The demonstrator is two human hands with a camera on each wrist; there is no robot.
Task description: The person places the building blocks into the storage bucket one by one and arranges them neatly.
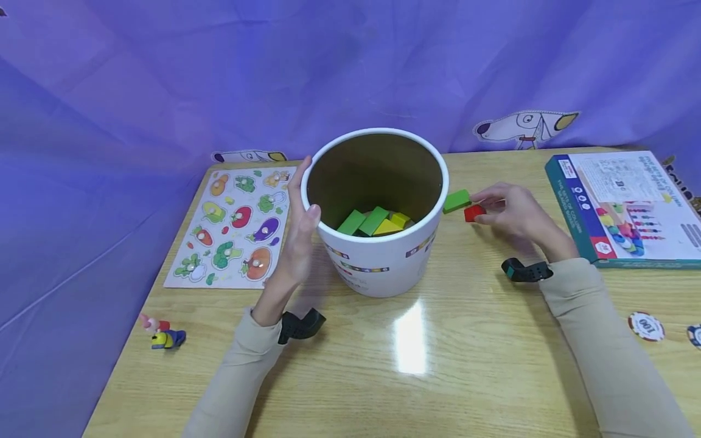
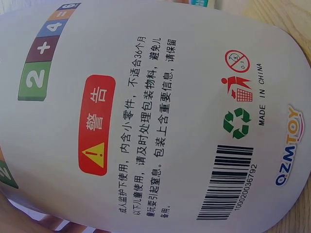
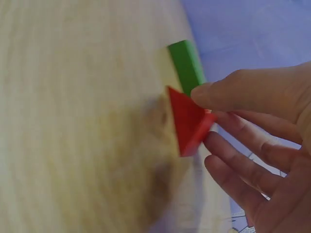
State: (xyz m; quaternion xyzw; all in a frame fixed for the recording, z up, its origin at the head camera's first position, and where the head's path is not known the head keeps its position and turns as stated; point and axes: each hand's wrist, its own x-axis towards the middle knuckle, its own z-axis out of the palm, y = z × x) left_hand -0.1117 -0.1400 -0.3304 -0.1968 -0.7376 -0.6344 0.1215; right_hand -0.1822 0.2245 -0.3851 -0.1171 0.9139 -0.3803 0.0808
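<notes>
A white bucket (image 1: pixel 378 267) with printed number strips stands on the table, and several green and yellow blocks (image 1: pixel 374 221) lie inside it. My left hand (image 1: pixel 298 240) rests against the bucket's left side near the rim, its visible fingers fairly straight. Printed warnings and a barcode on the bucket (image 2: pixel 194 116) fill the left wrist view, leaving most of that hand out of sight. To the right of the bucket, my right hand (image 1: pixel 512 210) pinches a red triangular block (image 3: pixel 187 121) between thumb and fingers. Just beyond the red block lies a green block (image 1: pixel 457 201).
A vegetable puzzle board (image 1: pixel 230 228) lies left of the bucket. Small toy figures (image 1: pixel 164 336) are near the left edge. On the right are a flat game box (image 1: pixel 630 207) and poker chips (image 1: pixel 647 326). A purple cloth (image 1: pixel 350 73) hangs behind the table.
</notes>
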